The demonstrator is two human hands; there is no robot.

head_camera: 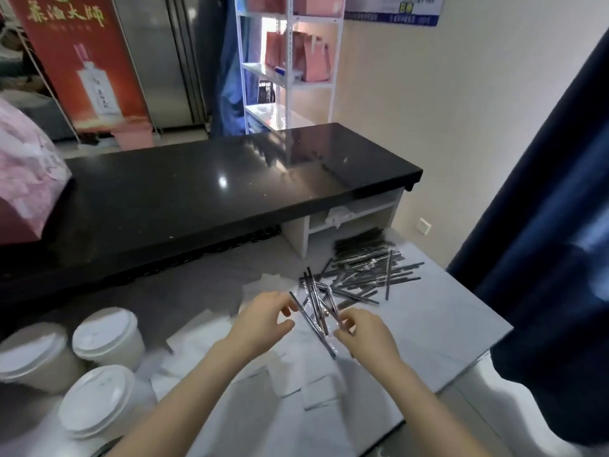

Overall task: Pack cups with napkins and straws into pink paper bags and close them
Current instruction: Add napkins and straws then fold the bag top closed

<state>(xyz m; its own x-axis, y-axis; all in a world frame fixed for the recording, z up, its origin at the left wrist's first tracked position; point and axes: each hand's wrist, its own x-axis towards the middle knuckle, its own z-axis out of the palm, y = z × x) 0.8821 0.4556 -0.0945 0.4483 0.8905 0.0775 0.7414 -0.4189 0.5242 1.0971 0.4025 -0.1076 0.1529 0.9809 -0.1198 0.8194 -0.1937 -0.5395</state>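
Both my hands hover over the white worktop. My right hand [361,331] pinches a small bunch of wrapped black straws [316,316] that fans up and away from it. My left hand [263,316] is just left of the bunch, fingers loosely curled, thumb and fingertips near the straws' upper ends; whether it touches them I cannot tell. A big pile of wrapped straws [365,268] lies beyond. White napkins [296,380] are spread under my forearms. Three lidded white cups [105,334] stand at the left. A pink paper bag [23,189] sits at the far left.
A glossy black counter [204,196] runs across behind the worktop. A dark blue curtain [553,245] hangs at the right beyond the worktop's edge [461,377]. More pink bags [313,59] stand on a white shelf at the back.
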